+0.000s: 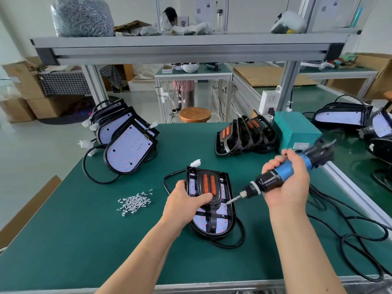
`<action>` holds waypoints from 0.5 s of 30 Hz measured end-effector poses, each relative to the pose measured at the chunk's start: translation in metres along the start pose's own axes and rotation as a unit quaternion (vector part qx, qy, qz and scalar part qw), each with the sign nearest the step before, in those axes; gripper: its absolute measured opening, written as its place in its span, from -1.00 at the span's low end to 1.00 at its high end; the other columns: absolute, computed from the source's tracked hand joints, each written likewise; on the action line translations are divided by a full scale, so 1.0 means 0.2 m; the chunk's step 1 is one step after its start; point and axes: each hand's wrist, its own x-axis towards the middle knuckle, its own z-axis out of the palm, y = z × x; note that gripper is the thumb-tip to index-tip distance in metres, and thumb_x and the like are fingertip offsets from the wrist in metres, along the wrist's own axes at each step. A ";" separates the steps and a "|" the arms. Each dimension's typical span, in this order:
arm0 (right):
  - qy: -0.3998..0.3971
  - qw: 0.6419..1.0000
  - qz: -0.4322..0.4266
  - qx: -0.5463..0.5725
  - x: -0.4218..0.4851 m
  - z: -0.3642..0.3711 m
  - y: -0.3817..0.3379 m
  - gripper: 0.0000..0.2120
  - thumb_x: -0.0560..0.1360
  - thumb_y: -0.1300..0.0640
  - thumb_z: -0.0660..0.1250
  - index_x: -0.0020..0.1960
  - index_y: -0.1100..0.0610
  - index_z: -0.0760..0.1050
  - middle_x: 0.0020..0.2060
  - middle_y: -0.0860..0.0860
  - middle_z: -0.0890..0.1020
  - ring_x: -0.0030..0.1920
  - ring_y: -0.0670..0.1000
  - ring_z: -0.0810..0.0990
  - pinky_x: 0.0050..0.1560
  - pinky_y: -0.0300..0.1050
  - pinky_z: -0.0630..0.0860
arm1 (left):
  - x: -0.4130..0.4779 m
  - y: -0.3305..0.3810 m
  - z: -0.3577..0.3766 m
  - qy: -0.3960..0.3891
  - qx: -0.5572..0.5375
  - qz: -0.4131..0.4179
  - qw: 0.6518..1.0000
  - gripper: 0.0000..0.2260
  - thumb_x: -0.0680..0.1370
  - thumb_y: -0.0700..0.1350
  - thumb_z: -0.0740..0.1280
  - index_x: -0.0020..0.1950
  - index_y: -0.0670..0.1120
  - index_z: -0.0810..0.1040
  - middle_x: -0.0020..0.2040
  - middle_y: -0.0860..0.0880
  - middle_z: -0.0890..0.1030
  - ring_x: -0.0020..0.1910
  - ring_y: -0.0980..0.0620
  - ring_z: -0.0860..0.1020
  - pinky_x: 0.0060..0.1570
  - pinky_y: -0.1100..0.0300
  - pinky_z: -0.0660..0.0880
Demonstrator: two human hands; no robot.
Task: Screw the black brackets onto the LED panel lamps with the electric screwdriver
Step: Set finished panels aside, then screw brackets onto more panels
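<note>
- The left hand (186, 200) curls round the left edge of the LED panel lamp (202, 224), thumb laid across the black bracket (199, 181). The grip appears meant to pin bracket and lamp together so neither shifts under the driver.
- That lamp lies face-up on the counter (84, 240), near the front and between both forearms, its black cable looping around it.
- The right hand (286, 181) is wrapped firmly round the blue-and-black electric screwdriver (273, 179), which is tilted down to the left. The bit tip sits at the bracket's right side, seemingly lined up on a screw point; whether a screw is on the bit is too small to tell.
- A loose pile of screws (133, 203) lies just left of the lamp, within easy reach of the holding hand.
- Farther back on the left, a leaning stack of bare lamps (127, 149) probably awaits brackets. On the right stands a row of spare brackets (246, 136), beside a teal power box (297, 130) that likely feeds the driver.
- More lamps (341, 115) rest on the adjoining bench to the right.
- The counter is covered in a dark green mat and framed in aluminium. An overhead shelf (180, 47) carries a bulging bag of screws (82, 15).
- Beyond are a wooden stool (195, 114), cardboard boxes, further benches and a seated person.
</note>
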 end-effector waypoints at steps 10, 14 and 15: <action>0.076 0.992 0.089 0.053 0.02 -0.23 0.12 -0.82 0.57 0.09 0.39 -0.07 0.18 0.45 -0.32 -0.01 0.51 -0.37 -0.10 0.49 -0.34 -0.28 0.51 | 0.08 -0.05 -0.21 0.196 0.116 0.064 0.972 -0.87 0.57 0.06 0.32 0.00 0.05 0.62 -0.25 0.15 0.59 -0.09 0.00 0.61 -0.14 0.16 0.39; 0.074 0.992 0.092 0.048 0.02 -0.23 0.13 -0.82 0.58 0.10 0.38 -0.07 0.19 0.45 -0.33 -0.01 0.51 -0.37 -0.09 0.48 -0.34 -0.28 0.50 | 0.18 -0.10 -0.42 0.225 0.212 0.018 0.951 -0.90 0.51 -0.14 0.33 -0.18 0.02 0.59 -0.23 0.10 0.62 -0.18 0.00 0.57 -0.26 0.16 0.42; 0.074 0.992 0.092 0.047 0.02 -0.23 0.13 -0.82 0.58 0.10 0.38 -0.07 0.19 0.45 -0.33 -0.01 0.52 -0.38 -0.09 0.48 -0.34 -0.28 0.51 | 0.20 -0.11 -0.45 0.211 0.235 0.000 0.949 -0.92 0.49 -0.14 0.34 -0.18 0.01 0.59 -0.22 0.08 0.62 -0.19 0.01 0.56 -0.26 0.16 0.44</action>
